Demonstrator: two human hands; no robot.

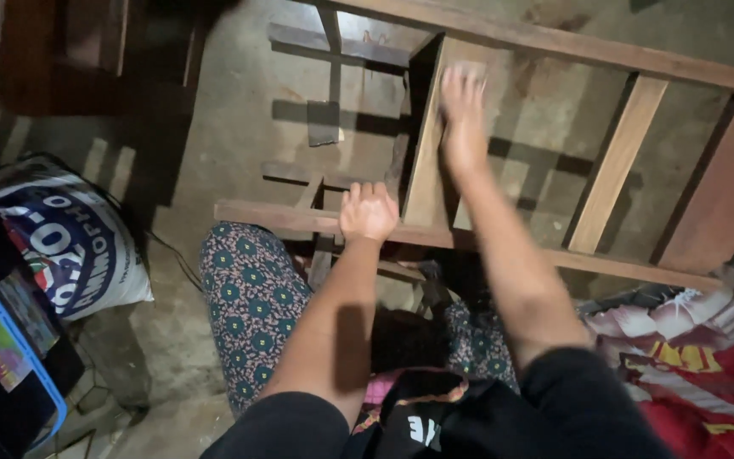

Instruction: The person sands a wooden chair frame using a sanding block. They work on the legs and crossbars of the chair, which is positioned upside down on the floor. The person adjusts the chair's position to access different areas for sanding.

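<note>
- Head view: wooden frame lying over a bare concrete floor, dim room.
- Left hand: fingers curled over the frame's near rail.
- Right hand: open, flat on a slat; blurred.
- White printed sack at the floor's left edge.

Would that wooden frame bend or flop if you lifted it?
Probably not: the wooden frame is built of thick joined boards, so it looks stiff. It seems heavy and awkward; the left hand grips its rail while the right hand presses a slat.
</note>
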